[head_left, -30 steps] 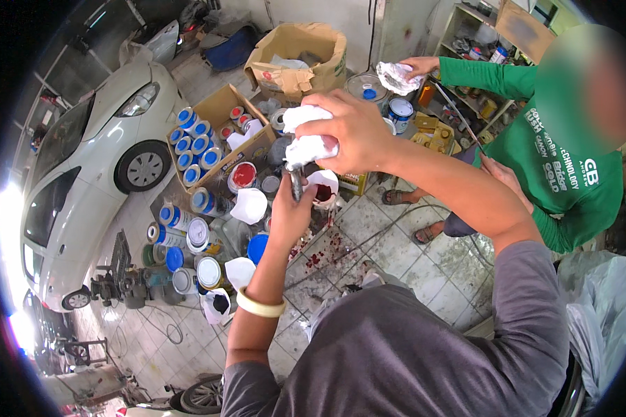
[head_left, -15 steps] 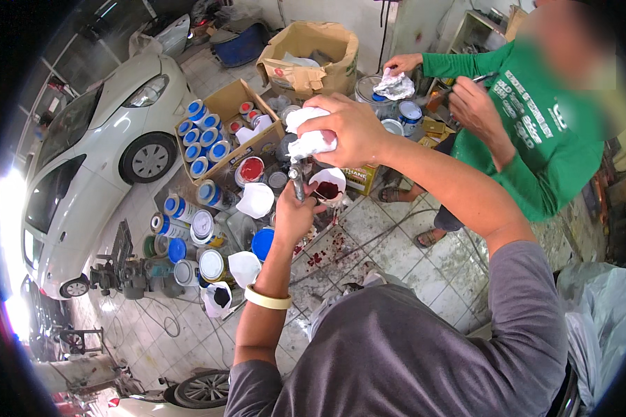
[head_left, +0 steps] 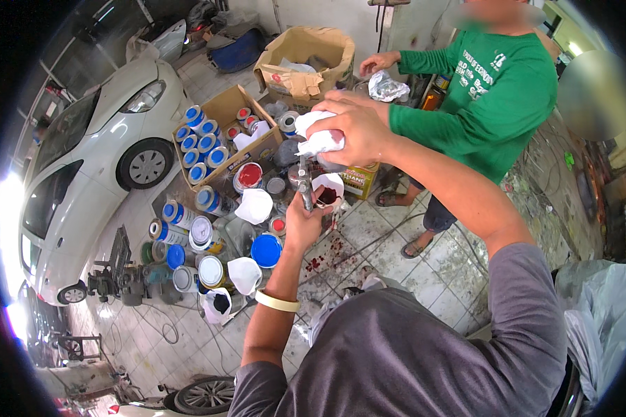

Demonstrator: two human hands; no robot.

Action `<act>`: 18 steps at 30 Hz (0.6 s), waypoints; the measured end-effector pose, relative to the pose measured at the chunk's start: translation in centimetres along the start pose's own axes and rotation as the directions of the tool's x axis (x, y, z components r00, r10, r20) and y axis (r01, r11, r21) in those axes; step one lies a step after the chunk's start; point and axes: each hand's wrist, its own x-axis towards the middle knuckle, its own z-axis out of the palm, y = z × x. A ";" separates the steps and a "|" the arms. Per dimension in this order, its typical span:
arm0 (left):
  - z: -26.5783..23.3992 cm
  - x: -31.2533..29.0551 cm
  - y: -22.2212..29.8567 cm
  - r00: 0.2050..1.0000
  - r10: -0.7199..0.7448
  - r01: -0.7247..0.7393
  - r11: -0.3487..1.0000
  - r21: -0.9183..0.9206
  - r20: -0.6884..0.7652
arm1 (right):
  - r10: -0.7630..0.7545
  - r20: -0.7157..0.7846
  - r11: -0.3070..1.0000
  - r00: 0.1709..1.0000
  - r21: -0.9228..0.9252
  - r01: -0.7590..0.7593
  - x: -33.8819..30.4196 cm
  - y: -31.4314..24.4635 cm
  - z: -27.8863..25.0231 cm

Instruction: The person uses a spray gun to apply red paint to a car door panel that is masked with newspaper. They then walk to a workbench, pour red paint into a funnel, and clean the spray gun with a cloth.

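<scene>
My left hand (head_left: 302, 226) is closed around the handle of a metal spray gun (head_left: 304, 182) held upright. Above it, my right hand (head_left: 358, 132) grips a crumpled white cloth (head_left: 321, 133) against the top of the gun, hiding that end. Just beyond my left fingers is a white cup (head_left: 336, 182) with dark red paint inside. An open can of red paint (head_left: 247, 175) stands to the left of the gun. A cream ring like a masking tape roll (head_left: 277, 301) circles my left forearm.
A co-worker in a green shirt (head_left: 490, 90) stands at the right, near a crumpled silvery-white wad (head_left: 388, 87). Several paint cans and a cardboard box (head_left: 266, 144) cover the floor on the left. A white car (head_left: 104, 139) is parked farther left. Red drips mark the tiles.
My hands, gun and cloth have shifted slightly right and the left hand a little lower. The co-worker has straightened up and reaches one arm across, behind my right hand.
</scene>
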 end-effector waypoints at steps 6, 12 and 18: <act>-0.2 0.2 -1.9 1.000 0.014 -0.014 0.999 0.043 -0.007 | 0.041 0.065 0.999 0.997 -0.002 -0.041 0.0 -0.1 -0.3; 2.1 -0.6 0.9 0.987 -0.149 0.135 0.969 -0.209 -0.055 | 0.067 -0.109 0.995 0.992 0.086 -0.058 0.8 0.4 -0.1; 2.7 -1.0 4.1 0.980 -0.157 0.127 0.966 -0.225 -0.121 | 0.505 -0.323 0.608 0.800 0.791 -0.065 -3.6 0.8 2.6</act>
